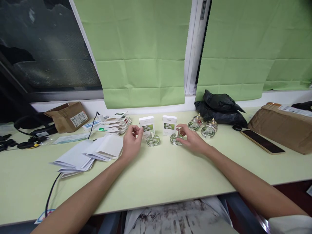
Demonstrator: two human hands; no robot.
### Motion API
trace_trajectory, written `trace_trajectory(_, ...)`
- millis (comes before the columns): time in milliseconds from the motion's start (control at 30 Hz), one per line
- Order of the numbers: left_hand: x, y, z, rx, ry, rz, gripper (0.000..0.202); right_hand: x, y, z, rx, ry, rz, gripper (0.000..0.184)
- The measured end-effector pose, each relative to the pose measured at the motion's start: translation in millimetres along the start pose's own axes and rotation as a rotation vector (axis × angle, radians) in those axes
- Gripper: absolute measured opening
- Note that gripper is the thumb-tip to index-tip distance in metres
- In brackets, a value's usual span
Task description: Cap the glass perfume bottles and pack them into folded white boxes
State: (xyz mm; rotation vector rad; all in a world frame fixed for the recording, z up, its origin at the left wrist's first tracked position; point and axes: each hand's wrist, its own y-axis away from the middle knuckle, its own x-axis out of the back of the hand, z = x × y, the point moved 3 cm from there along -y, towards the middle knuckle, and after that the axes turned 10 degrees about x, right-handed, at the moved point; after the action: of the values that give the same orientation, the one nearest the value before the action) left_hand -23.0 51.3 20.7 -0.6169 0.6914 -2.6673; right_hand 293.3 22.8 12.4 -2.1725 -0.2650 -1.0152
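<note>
Two small clear glass perfume bottles stand near the middle of the table, each in front of a white box with a green picture. My right hand (191, 139) is closed on the right perfume bottle (175, 140), thumb and fingers around its cap and side. Behind it stands the right box (169, 126). My left hand (132, 140) has its fingers curled toward the thumb at the left edge of the left box (146, 123); whether anything is between the fingertips is hidden. The left perfume bottle (153, 140) stands just right of that hand, apart from it.
Ornate glass bottles (209, 129) stand to the right, before black plastic bags (219, 109). Farther right are a phone (263, 142) and a brown package (282, 125). Folded white papers (75, 156), stacked cards (118, 123) and an opened cardboard box (69, 117) lie left. A black cable (52, 188) crosses there.
</note>
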Motion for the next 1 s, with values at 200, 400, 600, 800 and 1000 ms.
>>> trace_trajectory(200,-0.7,-15,-15,-0.038,-0.061,0.052,0.062,3,-2,-2,0.065,0.037,0.076,0.059)
trace_trajectory(400,-16.5,-18,-25,0.046,-0.019,-0.197,0.082,7,1,-23,0.266,0.172,0.395,0.046)
trace_trajectory(600,-15.7,-17,-28,0.041,-0.104,-0.171,0.067,-23,12,-62,0.531,0.033,0.262,0.05)
trace_trajectory(800,-5.2,-11,-13,-0.045,-0.191,-0.204,0.061,-50,7,-71,0.2,-0.296,-0.049,0.07)
trace_trajectory(1000,-3.9,-6,-12,-0.035,-0.225,-0.294,0.052,-58,0,-60,0.032,-0.508,-0.116,0.049)
